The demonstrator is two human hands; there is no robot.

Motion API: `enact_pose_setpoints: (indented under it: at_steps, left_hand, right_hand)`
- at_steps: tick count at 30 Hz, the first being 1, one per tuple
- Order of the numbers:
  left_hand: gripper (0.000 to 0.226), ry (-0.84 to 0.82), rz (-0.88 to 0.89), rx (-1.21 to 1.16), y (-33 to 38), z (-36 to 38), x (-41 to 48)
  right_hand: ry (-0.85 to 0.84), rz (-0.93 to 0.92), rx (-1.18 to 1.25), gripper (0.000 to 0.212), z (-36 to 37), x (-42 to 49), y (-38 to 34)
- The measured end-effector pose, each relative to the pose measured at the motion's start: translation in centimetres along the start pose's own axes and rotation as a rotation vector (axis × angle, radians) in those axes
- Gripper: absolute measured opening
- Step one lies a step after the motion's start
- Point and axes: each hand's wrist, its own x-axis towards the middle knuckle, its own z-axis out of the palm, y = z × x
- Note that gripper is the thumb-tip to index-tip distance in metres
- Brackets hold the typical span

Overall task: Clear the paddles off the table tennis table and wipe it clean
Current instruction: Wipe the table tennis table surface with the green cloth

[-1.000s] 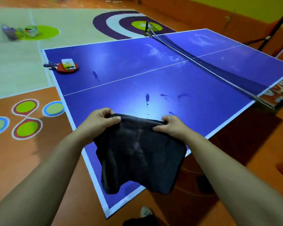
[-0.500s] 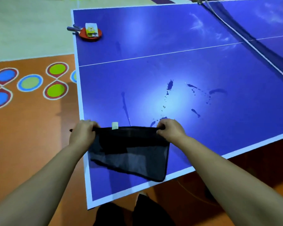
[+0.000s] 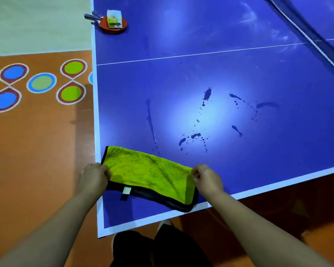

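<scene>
The microfibre cloth [image 3: 148, 170] lay at the near left corner of the table tennis table [image 3: 181, 74]. Its yellow-green pile was folded over a dark backing, and a white label [image 3: 126, 190] poked out from the near edge. It was probably doubled like this to make a thicker pad, and it sat just short of the dark splashes [image 3: 207, 93] it seemed meant to wipe up. The left hand [image 3: 94, 177] was at the cloth's left end, by the table's side edge. Its fingers were curled and pinching the fabric. The right hand [image 3: 206, 178] pinched the right end, where the fold creased upward, with its knuckles bunched and thumb tucked in. Both forearms reached forward from below, roughly parallel, and the wrists were low over the table top, which suited smoothing the fold flat. The paddles [image 3: 113, 24] had not yet been cleared. They lay stacked at the far left edge, well away from the hands, with their handles overhanging the side and a small packet [image 3: 114, 19] on top. The net [image 3: 307, 29] crossed the upper right.
</scene>
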Motion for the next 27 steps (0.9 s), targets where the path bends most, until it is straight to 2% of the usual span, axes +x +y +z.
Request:
enact_pose_setpoints:
  at_steps: [2, 3, 5, 7, 11, 13, 16, 19, 21, 24, 27]
  left_hand:
    - [0.026, 0.119, -0.127, -0.145, 0.6, 0.4, 0.6]
    - [0.031, 0.118, -0.191, -0.194, 0.8, 0.7, 1.0]
    - [0.047, 0.019, -0.294, -0.267, 1.0, 1.3, 1.5]
    - [0.039, -0.051, -0.361, -0.268, 0.9, 1.4, 1.7]
    - [0.021, -0.108, -0.324, -0.133, 1.2, 0.6, 1.2]
    - [0.022, -0.102, -0.275, -0.219, 1.2, 0.6, 1.0]
    - [0.022, -0.132, -0.232, -0.489, 1.6, 0.7, 0.7]
    - [0.034, -0.087, -0.246, -0.564, 1.5, 1.2, 0.5]
    - [0.039, -0.067, -0.251, -0.598, 1.0, 1.5, 0.4]
    - [0.029, -0.002, -0.324, -0.632, -0.4, 1.4, -0.2]
    - [0.026, 0.042, -0.393, -0.627, -2.1, 0.9, -1.1]
  right_hand:
    - [0.029, 0.088, 0.001, 0.033, 0.2, 0.3, 0.6]
    - [0.005, 0.11, -0.003, 0.037, 0.5, 0.4, 0.7]
    - [-0.005, 0.136, 0.015, 0.03, 1.1, 0.5, 0.6]
    - [0.035, 0.148, 0.084, 0.017, 1.5, 0.5, 0.3]
    - [0.101, 0.207, 0.383, 0.022, 0.8, 0.6, -0.3]
    - [0.143, 0.252, 0.534, 0.025, 0.2, 0.8, -0.6]
    - [0.225, 0.285, 0.581, 0.02, -1.0, 1.5, -1.3]
    - [0.285, 0.291, 0.655, 0.013, -2.1, 2.2, -3.0]
    - [0.272, 0.256, 0.72, 0.013, -2.3, 2.5, -5.1]
    - [0.207, 0.126, 0.783, 0.018, -1.5, 2.2, -10.2]
    - [0.015, 0.026, 0.823, 0.024, 0.7, 1.4, -15.7]
